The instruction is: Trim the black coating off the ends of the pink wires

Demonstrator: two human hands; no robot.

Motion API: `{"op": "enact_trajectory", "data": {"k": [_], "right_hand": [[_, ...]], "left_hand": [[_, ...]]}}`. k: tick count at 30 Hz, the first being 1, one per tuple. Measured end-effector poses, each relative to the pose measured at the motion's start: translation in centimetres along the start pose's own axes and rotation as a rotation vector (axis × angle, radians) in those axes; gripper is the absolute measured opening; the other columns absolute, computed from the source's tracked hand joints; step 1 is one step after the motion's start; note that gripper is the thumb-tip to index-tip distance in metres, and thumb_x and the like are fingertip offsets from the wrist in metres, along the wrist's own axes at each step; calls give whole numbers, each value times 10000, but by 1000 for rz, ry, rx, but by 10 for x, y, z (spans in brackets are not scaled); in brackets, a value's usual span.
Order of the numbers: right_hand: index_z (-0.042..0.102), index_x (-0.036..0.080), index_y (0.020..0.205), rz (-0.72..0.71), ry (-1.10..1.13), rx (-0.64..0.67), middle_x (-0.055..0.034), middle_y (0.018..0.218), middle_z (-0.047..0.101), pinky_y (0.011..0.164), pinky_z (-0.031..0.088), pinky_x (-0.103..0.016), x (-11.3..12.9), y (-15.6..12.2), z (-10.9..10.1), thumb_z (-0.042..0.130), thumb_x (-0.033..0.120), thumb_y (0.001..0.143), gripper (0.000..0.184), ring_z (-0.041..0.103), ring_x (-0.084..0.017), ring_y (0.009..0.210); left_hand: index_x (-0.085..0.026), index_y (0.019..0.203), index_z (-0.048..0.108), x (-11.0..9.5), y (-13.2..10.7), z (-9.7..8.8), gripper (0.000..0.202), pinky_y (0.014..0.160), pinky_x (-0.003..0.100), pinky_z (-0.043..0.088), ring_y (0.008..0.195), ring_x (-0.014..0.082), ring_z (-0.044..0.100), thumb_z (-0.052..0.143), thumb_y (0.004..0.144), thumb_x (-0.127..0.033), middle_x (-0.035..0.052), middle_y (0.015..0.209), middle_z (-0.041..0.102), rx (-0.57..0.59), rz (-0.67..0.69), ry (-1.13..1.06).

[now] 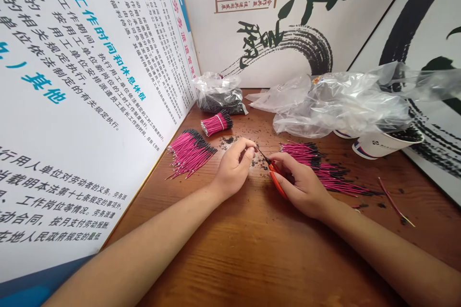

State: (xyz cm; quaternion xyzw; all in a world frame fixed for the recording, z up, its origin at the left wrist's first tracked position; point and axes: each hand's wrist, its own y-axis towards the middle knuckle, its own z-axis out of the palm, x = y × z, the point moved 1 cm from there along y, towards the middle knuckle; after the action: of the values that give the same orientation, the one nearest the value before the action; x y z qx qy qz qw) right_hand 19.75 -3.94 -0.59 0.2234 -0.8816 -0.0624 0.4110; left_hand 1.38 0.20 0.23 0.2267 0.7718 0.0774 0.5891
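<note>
Wooden table (273, 259): left hand (234, 168), one wire (262, 154); right (298, 184), scissors (276, 180).

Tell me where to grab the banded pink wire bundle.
Grip the bundle around its pink middle beside the white band, coming from above. It lies flat on the wooden table, and the band keeps the wires tight there, while the black ends splay out and look likelier to slip.

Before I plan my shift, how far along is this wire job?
A tied bundle of pink wires looks done, a loose pile beside it perhaps too. The left hand pinches a wire; the right hand holds orange scissors to it. The pile on the right seems left.
</note>
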Motion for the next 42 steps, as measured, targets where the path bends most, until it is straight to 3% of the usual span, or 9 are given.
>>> {"op": "enact_trajectory", "data": {"k": [6,13,20,29,42], "right_hand": [[523,203,1162,-10,-1,1,24,737,551,606,397,-253,0,1,0,472,285,978,208,505,-144,635],[532,206,1169,-15,-2,3,22,741,583,606,410,-247,1,2,-1,473,287,980,214,541,-144,635],[530,206,1197,-32,-15,-12,-15,846,651,680,446,-262,0,2,0,462,267,981,236,594,-158,708],[523,209,1137,3,-5,-17,38,692,520,590,390,-251,1,2,0,466,295,973,194,488,-142,598],[515,213,1145,-1,11,-28,32,709,535,587,393,-254,0,0,0,482,288,969,195,498,-144,609]], "left_hand": [[-183,875,542,-1,1,0,153,753,270,439,790,147,526,438,962,-253,18,830,572,-4,16,5],[-187,905,539,6,0,1,166,617,239,424,650,110,494,433,974,-293,-2,775,542,19,-37,-57],[-189,903,539,5,0,1,174,614,241,417,651,114,488,430,974,-305,0,771,539,24,-59,-59],[-193,931,541,0,0,1,143,710,255,424,756,134,496,422,968,-263,6,818,538,-12,5,-25],[-205,951,440,2,-2,3,55,589,227,369,620,95,420,432,967,-257,-24,778,486,10,-60,-181]]}}
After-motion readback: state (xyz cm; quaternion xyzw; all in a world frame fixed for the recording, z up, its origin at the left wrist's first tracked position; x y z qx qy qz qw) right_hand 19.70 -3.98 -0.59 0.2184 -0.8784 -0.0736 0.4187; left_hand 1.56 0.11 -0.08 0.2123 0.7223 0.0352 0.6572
